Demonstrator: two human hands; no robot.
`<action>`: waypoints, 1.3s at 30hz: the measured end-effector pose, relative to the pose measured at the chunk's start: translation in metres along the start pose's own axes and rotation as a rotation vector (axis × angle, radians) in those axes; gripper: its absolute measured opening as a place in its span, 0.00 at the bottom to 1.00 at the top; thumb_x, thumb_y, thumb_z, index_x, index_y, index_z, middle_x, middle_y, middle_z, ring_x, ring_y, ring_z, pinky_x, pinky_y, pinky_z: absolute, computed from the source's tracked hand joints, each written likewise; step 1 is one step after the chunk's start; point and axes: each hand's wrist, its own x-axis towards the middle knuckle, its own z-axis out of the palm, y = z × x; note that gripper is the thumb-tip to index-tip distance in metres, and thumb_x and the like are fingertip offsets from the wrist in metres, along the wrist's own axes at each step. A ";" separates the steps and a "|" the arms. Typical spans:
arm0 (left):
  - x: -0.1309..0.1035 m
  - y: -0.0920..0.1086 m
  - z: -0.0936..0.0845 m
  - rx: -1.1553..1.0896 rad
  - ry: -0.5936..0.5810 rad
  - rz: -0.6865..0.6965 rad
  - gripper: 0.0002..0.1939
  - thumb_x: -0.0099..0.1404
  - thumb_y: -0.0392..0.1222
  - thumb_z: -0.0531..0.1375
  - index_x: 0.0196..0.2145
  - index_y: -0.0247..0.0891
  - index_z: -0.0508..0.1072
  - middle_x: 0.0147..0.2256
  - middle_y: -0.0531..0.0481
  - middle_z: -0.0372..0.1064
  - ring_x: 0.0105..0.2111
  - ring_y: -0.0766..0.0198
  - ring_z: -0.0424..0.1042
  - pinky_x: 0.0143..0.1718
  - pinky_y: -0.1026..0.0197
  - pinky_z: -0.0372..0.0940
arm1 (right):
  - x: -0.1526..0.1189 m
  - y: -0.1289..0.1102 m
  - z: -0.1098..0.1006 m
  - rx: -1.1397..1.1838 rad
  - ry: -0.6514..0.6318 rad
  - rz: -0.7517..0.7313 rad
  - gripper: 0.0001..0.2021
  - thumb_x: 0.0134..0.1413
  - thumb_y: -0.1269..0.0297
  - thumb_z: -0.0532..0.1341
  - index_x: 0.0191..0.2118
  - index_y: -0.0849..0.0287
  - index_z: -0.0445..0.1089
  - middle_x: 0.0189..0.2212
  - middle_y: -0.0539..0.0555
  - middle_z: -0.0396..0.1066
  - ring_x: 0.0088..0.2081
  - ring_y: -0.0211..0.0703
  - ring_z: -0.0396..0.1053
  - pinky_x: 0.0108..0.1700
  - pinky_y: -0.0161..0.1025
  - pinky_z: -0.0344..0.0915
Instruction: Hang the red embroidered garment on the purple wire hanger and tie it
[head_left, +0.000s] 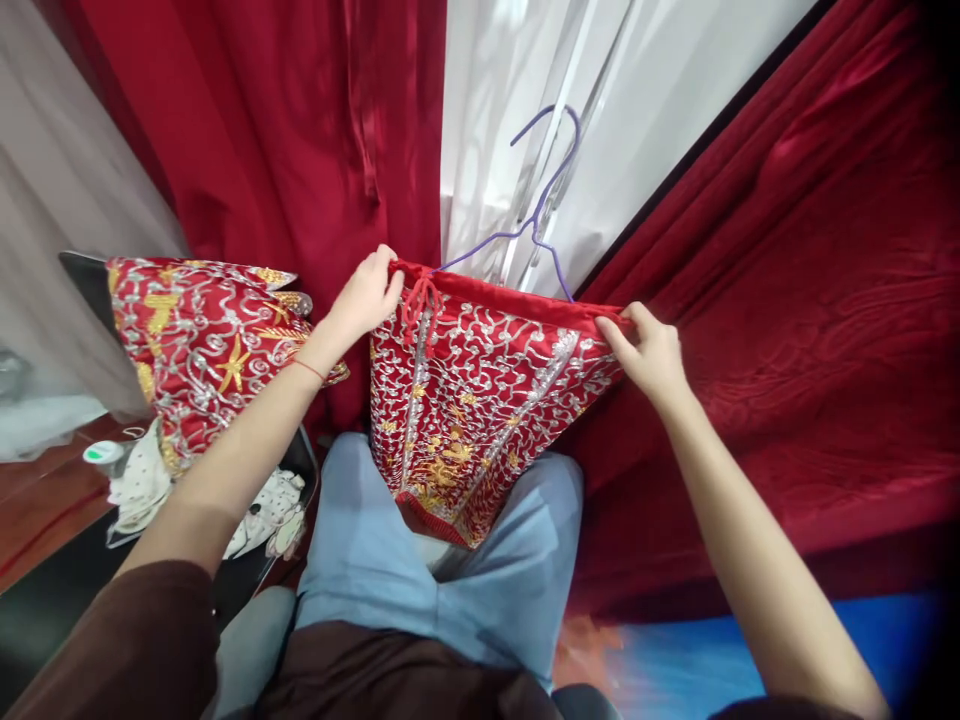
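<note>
A red skirt (480, 400) with silver and gold embroidery hangs in front of my knees, its waistband stretched out between my hands. My left hand (367, 293) pinches the waistband's left end, near a tied red drawstring (421, 300). At the other end my right hand (646, 345) grips the band between thumb and fingers. A purple hanger (534, 222) rises from behind the waistband, its hook tipped toward the upper left. The hanger's lower part is hidden inside or behind the skirt.
Another red embroidered garment (217, 340) drapes over a black chair (86, 290) at the left. White dotted cloth (274, 512) lies on the seat below it. Red curtains (787, 330) hang on both sides of a white curtain (487, 120). Blue flooring (690, 660) shows at the lower right.
</note>
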 end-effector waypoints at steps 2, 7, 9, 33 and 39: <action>-0.005 0.000 0.008 0.012 0.032 0.003 0.16 0.73 0.50 0.49 0.45 0.33 0.65 0.42 0.37 0.68 0.49 0.49 0.70 0.56 0.44 0.62 | -0.004 -0.002 0.008 0.012 0.009 0.038 0.26 0.63 0.39 0.49 0.39 0.58 0.70 0.22 0.53 0.66 0.24 0.44 0.62 0.30 0.38 0.53; -0.015 -0.001 0.011 -0.015 0.083 0.004 0.20 0.73 0.56 0.47 0.44 0.35 0.64 0.43 0.36 0.67 0.53 0.46 0.68 0.59 0.40 0.59 | -0.015 -0.009 0.018 -0.014 0.065 0.107 0.27 0.65 0.41 0.47 0.43 0.59 0.70 0.29 0.58 0.71 0.30 0.50 0.67 0.34 0.40 0.55; -0.019 0.000 0.009 -0.030 0.094 -0.009 0.21 0.73 0.57 0.46 0.44 0.35 0.64 0.44 0.36 0.67 0.54 0.46 0.68 0.60 0.40 0.58 | -0.019 -0.013 0.019 -0.026 0.085 0.131 0.25 0.66 0.42 0.48 0.44 0.59 0.70 0.30 0.59 0.72 0.32 0.51 0.68 0.35 0.40 0.55; -0.056 0.031 -0.013 -0.125 0.227 -0.068 0.20 0.70 0.46 0.54 0.56 0.36 0.64 0.59 0.34 0.63 0.62 0.51 0.60 0.63 0.46 0.55 | -0.018 -0.027 0.037 0.002 0.111 0.144 0.19 0.68 0.52 0.47 0.43 0.59 0.67 0.34 0.59 0.73 0.34 0.48 0.68 0.46 0.46 0.61; -0.140 0.047 -0.028 -0.927 0.205 -0.494 0.24 0.66 0.61 0.54 0.42 0.35 0.74 0.43 0.39 0.76 0.47 0.55 0.75 0.52 0.55 0.66 | -0.033 -0.051 0.030 -0.027 0.125 0.040 0.21 0.61 0.58 0.52 0.56 0.64 0.63 0.56 0.73 0.63 0.53 0.61 0.65 0.51 0.58 0.60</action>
